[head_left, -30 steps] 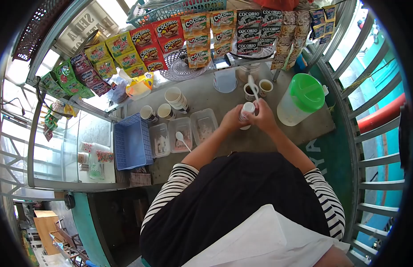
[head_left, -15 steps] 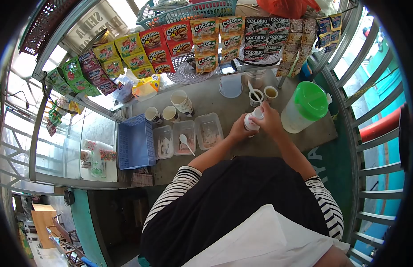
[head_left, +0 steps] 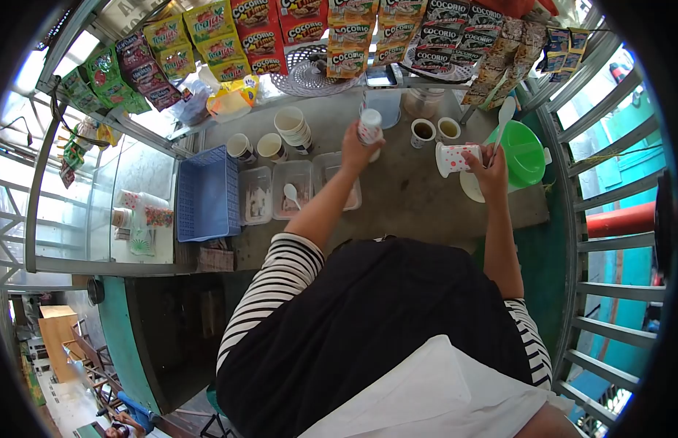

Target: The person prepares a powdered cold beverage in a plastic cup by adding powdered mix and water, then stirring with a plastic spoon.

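The left arm reaches forward and slightly inward, its striped sleeve (head_left: 269, 281) ending near the elbow, and the left hand (head_left: 364, 144) is wrapped around an upturned cup (head_left: 369, 128) above the surface (head_left: 408, 201). The right forearm runs almost straight ahead; the right hand (head_left: 487, 166) has its fingers closed on a sideways cup (head_left: 459, 158) and also grips a white spoon (head_left: 505, 115), bowl up, between the fingers.

The upturned cup is white with reddish dots and shows its pale base; whether others are nested with it, I can't tell. The sideways cup, white with red dots, lies with its flared rim towards the left hand, held well apart from the other cup.

Just beyond, between the hands, stand a cup of dark liquid (head_left: 423, 133) and a cup of yellowish liquid (head_left: 448, 130), side by side. The green-lidded pitcher (head_left: 520, 155) is just beside the right hand.
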Demonstrator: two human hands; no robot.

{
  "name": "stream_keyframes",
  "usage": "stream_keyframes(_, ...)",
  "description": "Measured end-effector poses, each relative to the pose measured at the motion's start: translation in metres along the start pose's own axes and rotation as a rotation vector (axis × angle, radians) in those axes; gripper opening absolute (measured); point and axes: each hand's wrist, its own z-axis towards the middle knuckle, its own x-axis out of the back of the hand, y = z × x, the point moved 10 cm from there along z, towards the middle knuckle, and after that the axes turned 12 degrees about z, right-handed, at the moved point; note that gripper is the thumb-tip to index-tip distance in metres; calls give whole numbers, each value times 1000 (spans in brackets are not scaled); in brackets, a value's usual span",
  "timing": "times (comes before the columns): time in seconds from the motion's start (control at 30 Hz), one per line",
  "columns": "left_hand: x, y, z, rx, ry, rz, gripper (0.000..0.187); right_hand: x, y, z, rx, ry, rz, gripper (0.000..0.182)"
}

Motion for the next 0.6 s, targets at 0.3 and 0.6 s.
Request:
stream_keyframes(0.3,51,-55,14,139,280,187,84,-5,26,-9,-46,-65,149,48)
stream_keyframes(0.6,77,-5,-46,126,483,125,90,-52,41,-24,-217,-187,236,45)
